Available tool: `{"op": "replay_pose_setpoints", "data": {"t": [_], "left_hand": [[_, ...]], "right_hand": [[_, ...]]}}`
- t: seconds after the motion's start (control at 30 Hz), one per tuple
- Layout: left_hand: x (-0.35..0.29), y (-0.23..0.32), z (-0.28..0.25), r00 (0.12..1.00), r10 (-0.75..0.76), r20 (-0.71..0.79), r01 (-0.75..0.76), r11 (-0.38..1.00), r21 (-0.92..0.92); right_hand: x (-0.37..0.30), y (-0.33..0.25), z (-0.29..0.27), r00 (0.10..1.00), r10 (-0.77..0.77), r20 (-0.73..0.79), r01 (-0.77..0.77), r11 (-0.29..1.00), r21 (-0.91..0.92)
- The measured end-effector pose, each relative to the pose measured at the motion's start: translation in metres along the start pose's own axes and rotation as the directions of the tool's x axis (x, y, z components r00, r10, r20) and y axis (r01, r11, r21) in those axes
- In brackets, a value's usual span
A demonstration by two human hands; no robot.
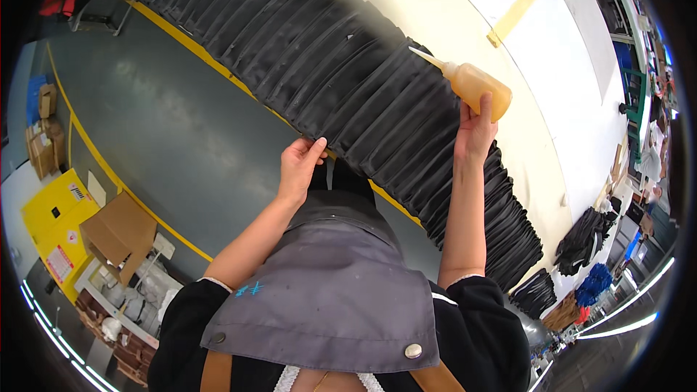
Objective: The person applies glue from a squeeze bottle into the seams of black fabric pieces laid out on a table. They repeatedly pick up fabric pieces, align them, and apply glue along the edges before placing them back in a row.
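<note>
A long row of overlapping black fabric or leather-like strips (341, 80) runs along the near edge of a pale table. With its thumb and fingers closed, my left hand (301, 167) pinches the near end of one strip at the table's edge. My right hand (477, 127) is wrapped round a squeeze bottle (481, 87) with a long pointed white nozzle and amber contents. The bottle is tilted over the row, its nozzle pointing up and left above the far ends of the strips.
Yellow tape (526, 3) crosses the white tabletop (581, 123). Bundles of black strips (587, 239) and blue pieces (594, 284) lie at the right. On the left stand a yellow cabinet (54, 210), a cardboard box (120, 236) and a crate of wrapped goods (134, 297).
</note>
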State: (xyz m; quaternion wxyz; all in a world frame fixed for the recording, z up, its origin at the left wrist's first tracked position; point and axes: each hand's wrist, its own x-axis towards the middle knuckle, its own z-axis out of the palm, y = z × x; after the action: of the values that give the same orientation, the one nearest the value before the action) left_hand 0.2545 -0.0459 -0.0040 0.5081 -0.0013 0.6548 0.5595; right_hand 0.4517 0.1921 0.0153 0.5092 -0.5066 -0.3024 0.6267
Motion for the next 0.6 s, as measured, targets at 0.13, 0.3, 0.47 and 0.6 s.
{"op": "replay_pose_setpoints", "data": {"t": [0.13,0.3,0.47,0.6], "left_hand": [[-0.0007,-0.0005,-0.0034,0.999,-0.005,0.046,0.006,1.000,-0.031],[-0.0008,-0.0012,-0.0042,0.999,-0.009,0.044,0.011,0.999,-0.044],[0.0003,-0.0022,-0.0044,0.999,-0.014,0.047,0.016,0.998,-0.054],[0.0010,-0.0034,-0.0056,0.999,-0.017,0.046,0.019,0.999,-0.043]], "right_hand": [[0.0032,0.0020,0.0023,0.998,0.036,-0.043,-0.036,0.999,0.011],[0.0051,0.0052,0.0046,0.996,0.064,-0.066,-0.064,0.998,0.007],[0.0060,0.0059,0.0070,0.993,0.076,-0.094,-0.076,0.997,0.004],[0.0073,0.0076,0.0080,0.993,0.072,-0.090,-0.072,0.997,0.001]]}}
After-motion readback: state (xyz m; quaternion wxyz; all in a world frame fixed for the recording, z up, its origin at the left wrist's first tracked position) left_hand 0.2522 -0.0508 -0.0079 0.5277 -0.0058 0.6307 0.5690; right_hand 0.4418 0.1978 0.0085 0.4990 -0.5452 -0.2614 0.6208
